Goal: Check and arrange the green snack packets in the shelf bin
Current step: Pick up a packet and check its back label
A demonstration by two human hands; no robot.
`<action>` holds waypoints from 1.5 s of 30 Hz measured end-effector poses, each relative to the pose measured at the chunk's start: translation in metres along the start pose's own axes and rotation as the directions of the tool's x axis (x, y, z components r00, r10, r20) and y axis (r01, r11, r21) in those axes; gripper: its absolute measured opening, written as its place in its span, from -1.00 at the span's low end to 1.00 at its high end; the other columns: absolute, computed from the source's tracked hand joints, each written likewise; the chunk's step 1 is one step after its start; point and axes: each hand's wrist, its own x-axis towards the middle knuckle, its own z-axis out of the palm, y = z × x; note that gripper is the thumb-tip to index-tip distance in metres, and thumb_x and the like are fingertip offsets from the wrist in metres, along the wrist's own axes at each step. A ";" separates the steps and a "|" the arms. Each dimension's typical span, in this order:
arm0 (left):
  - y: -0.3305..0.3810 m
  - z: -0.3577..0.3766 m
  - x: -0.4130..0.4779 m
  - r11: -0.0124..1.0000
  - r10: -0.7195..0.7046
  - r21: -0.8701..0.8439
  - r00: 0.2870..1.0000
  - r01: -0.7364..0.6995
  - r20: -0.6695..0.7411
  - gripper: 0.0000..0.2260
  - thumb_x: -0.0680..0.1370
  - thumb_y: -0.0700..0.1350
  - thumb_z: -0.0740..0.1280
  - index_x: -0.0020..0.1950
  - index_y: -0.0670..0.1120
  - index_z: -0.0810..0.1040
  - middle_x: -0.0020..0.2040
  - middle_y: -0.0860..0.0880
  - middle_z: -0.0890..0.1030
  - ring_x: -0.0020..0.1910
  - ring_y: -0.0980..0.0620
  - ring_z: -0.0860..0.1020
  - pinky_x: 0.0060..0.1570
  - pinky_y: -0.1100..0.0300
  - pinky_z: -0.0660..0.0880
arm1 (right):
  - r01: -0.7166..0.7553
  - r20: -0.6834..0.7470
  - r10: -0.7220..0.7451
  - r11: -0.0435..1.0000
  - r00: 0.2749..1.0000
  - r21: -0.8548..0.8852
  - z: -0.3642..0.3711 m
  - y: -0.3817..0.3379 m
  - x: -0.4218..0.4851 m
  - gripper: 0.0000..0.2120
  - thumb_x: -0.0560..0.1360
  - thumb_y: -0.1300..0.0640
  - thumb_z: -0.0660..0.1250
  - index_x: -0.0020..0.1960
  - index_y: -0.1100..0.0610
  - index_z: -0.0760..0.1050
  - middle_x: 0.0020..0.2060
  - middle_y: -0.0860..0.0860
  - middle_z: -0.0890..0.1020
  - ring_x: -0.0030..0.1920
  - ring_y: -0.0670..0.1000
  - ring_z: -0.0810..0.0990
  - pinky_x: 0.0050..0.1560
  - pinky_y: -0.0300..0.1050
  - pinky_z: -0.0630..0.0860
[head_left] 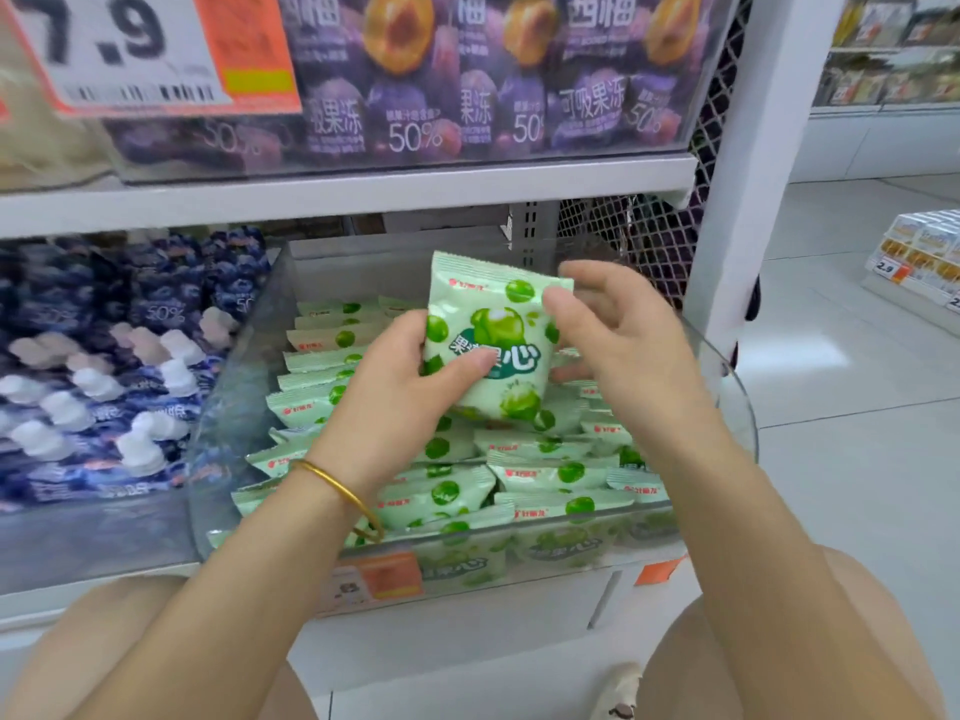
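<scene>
A green snack packet (488, 324) with green grape pictures is held upright above the clear shelf bin (234, 387). My left hand (405, 387) grips its lower left side, thumb across the front. My right hand (618, 330) holds its upper right edge, thumb on the front and fingers behind. Below, several more green packets (550, 475) lie in rows inside the bin; some are hidden under my hands and the lifted packet.
A bin of blue pouches with white caps (114, 366) stands to the left. Purple pouches (415, 80) fill the shelf above, with a price card (130, 49) in front. A white shelf post (737, 163) rises at right; beyond it lies the aisle floor.
</scene>
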 end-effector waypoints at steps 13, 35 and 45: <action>-0.002 -0.013 -0.010 0.996 0.074 -0.042 0.993 -0.079 -0.095 -0.85 0.56 -0.19 0.25 0.10 0.00 0.43 0.01 0.04 0.61 -0.05 0.16 0.59 -0.04 0.25 0.53 | -0.133 0.083 0.113 0.943 0.990 0.304 0.021 0.010 0.004 -0.94 0.52 0.24 0.31 -0.07 0.14 0.56 -0.24 0.00 0.71 -0.27 -0.06 0.67 -0.35 -0.13 0.61; -0.001 -0.011 -0.003 0.951 -0.091 -0.290 0.993 0.111 0.081 -0.74 0.58 -0.33 0.17 0.23 -0.13 0.46 0.09 -0.05 0.65 0.07 0.01 0.62 0.08 0.07 0.56 | -0.071 -0.044 0.072 0.997 0.996 0.038 0.016 0.016 0.002 -0.79 0.51 0.06 0.33 0.14 0.02 0.46 -0.02 -0.07 0.59 -0.01 -0.12 0.58 -0.11 -0.16 0.57; -0.005 -0.011 -0.005 0.908 -0.009 -0.402 0.965 0.118 0.262 -0.50 0.44 -0.45 0.32 0.34 -0.13 0.39 0.18 -0.13 0.60 0.13 -0.08 0.58 0.12 0.15 0.53 | -0.096 0.008 0.096 0.987 0.995 0.129 0.015 0.013 0.002 -0.87 0.57 0.09 0.27 -0.01 0.11 0.56 -0.05 0.23 0.64 0.01 0.30 0.57 0.10 0.30 0.49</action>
